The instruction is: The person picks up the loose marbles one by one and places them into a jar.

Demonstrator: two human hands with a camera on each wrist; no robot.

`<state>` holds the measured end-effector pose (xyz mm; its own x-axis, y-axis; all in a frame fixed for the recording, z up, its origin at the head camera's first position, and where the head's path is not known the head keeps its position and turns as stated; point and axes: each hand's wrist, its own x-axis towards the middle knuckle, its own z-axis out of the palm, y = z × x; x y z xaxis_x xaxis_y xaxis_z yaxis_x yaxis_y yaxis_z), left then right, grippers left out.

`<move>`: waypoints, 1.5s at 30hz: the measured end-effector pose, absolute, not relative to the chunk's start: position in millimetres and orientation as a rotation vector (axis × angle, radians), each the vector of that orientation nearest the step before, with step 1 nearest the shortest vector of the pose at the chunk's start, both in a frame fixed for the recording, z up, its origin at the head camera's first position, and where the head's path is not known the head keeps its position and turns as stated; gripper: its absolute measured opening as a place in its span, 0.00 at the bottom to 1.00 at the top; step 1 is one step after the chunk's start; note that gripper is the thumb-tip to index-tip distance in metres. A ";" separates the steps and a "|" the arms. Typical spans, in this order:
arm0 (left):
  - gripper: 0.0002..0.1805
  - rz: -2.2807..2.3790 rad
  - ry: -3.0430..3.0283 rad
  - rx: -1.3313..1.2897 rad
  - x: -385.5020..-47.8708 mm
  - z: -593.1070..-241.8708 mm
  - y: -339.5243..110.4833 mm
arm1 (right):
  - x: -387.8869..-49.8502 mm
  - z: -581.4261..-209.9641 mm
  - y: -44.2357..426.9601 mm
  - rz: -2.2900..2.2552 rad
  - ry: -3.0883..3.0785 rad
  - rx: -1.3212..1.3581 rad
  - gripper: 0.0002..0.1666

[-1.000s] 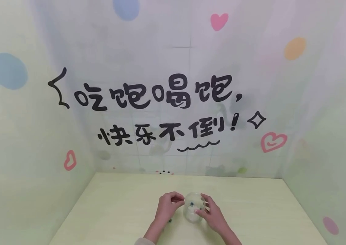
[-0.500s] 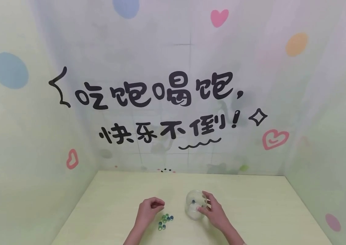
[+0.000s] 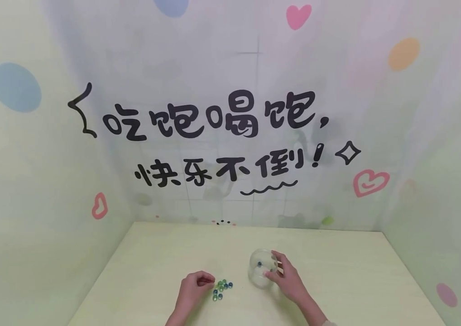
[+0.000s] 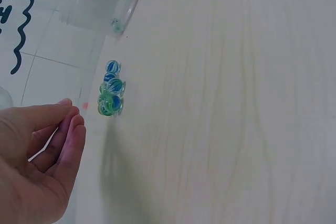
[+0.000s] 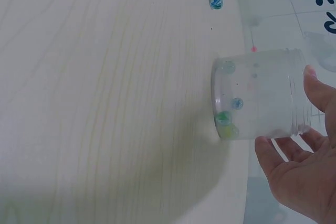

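A clear jar stands on the table with several blue and green glass marbles inside, seen low in the jar in the right wrist view. My right hand holds its right side near the rim, fingers and thumb round the wall. Left of the jar lies a cluster of green and blue marbles. My left hand is just beside that cluster, thumb and fingertips drawn together. No marble shows between those fingertips in the left wrist view, where the hand is apart from the loose marbles.
The pale wooden table meets a printed curtain at its back edge, with similar curtains at both sides. A gap of bare tabletop separates the marble cluster from the jar.
My left hand has moved left from beside the jar to the loose marbles, uncovering them. My right hand has stayed on the jar. The head view has shifted slightly.
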<state>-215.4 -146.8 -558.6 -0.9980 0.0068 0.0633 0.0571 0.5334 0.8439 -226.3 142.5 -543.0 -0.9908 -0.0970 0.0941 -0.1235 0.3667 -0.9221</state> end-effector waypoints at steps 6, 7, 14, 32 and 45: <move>0.05 -1.445 -2.756 0.012 -208.1 -565.0 -145.5 | -227.5 -540.6 142.3 1.737 -2.591 0.203 0.39; 0.05 -1.443 -2.767 0.021 -206.2 -566.7 -145.1 | -227.7 -540.9 142.5 1.734 -2.593 0.199 0.39; 0.06 -1.365 -2.829 0.118 -195.7 -574.3 -139.3 | -227.9 -544.2 143.5 1.732 -2.597 0.186 0.39; 0.07 -1.149 -2.911 0.148 -196.6 -570.8 -131.5 | -226.9 -543.6 142.6 1.744 -2.590 0.187 0.39; 0.07 -1.143 -2.919 0.213 -196.2 -570.1 -129.5 | -227.0 -543.9 142.3 1.731 -2.609 0.171 0.40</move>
<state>-196.2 -129.5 -570.1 -0.9908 -0.1259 -0.0498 -0.1263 0.7264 0.6756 -227.0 142.3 -543.9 -0.9940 -0.0875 0.0652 -0.0941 0.3848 -0.9182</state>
